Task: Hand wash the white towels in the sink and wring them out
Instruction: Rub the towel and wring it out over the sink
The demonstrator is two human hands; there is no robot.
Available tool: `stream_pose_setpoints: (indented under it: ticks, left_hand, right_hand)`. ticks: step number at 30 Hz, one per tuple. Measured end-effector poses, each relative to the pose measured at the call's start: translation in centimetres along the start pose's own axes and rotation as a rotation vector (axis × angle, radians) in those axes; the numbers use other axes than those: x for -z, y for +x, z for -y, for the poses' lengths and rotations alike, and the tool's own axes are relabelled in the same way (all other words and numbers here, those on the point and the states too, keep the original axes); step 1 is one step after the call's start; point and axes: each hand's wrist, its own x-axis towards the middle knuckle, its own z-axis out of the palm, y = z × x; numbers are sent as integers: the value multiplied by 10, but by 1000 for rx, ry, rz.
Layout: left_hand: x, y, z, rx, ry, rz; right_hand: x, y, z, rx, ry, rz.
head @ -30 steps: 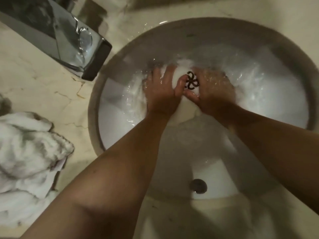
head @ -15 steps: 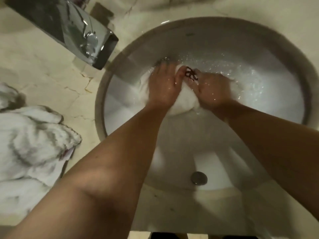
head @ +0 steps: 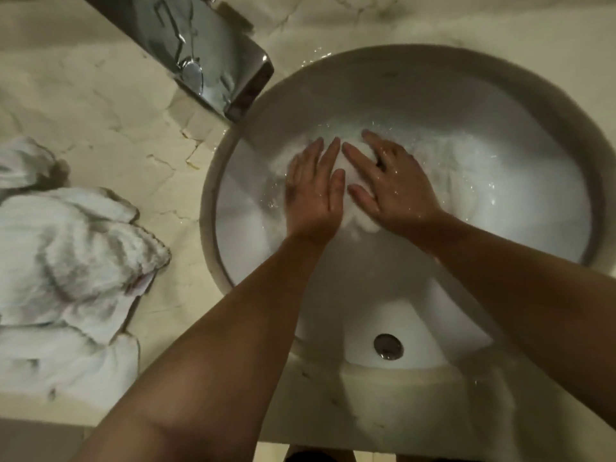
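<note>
In the sink point(head: 566, 135), left hand point(head: 313, 195) and right hand point(head: 393, 191) press flat, fingers point(head: 358, 158) straight, on the wet towel point(head: 473, 168) beneath them.

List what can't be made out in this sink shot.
- Head view: towel in the sink, blurred into foam and water; left hand and right hand cover its middle.
- Faucet, base cut off by the top edge.
- Towel pile, cut off by the left edge.

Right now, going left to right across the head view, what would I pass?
Towel pile on the counter → faucet → left hand → right hand, both flat on the wet towel → far sink rim.
</note>
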Motion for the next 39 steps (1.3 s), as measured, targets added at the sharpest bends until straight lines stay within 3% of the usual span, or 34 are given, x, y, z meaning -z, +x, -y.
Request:
stream_pose_setpoints:
  ticks: [3, 6, 11, 15, 19, 22, 27, 30, 33, 35, 37, 39]
  left_hand:
    - [-8, 5, -3, 63, 64, -21]
    - [-21, 16, -5, 52, 94, -143]
    - [-32, 39, -13, 188, 135, -344]
    - [-32, 53, -16, 214, 122, -362]
    - [-32, 61, -13, 155, 163, -318]
    - [-29, 64, -13, 161, 126, -247]
    - [-5, 46, -24, 268, 108, 74]
    - [9, 42, -24, 247, 147, 106]
    - [22, 55, -25, 106, 191, 53]
    - [20, 62, -33, -117, 143, 80]
    - [7, 58, -40, -334, 152, 219]
    - [-6, 45, -40, -353, 239, 268]
  right_hand:
    - [-7, 10, -3, -106, -72, -52]
    - [-14, 23, -8, -159, -38, -105]
    - [-20, 36, -12, -170, 19, -301]
    - [-17, 45, -11, -224, 92, -262]
    - [-16, 53, -10, -238, 96, -242]
    - [-18, 55, -12, -344, 123, -119]
    - [-6, 35, -3, -334, 252, 19]
    - [9, 7, -9, -295, 245, 57]
    - [18, -30, -27, -309, -105, 93]
    - [20, -48, -35, -452, -113, 131]
    - [18, -52, -34, -487, -58, 124]
    - [15, -52, -31, -391, -10, 102]
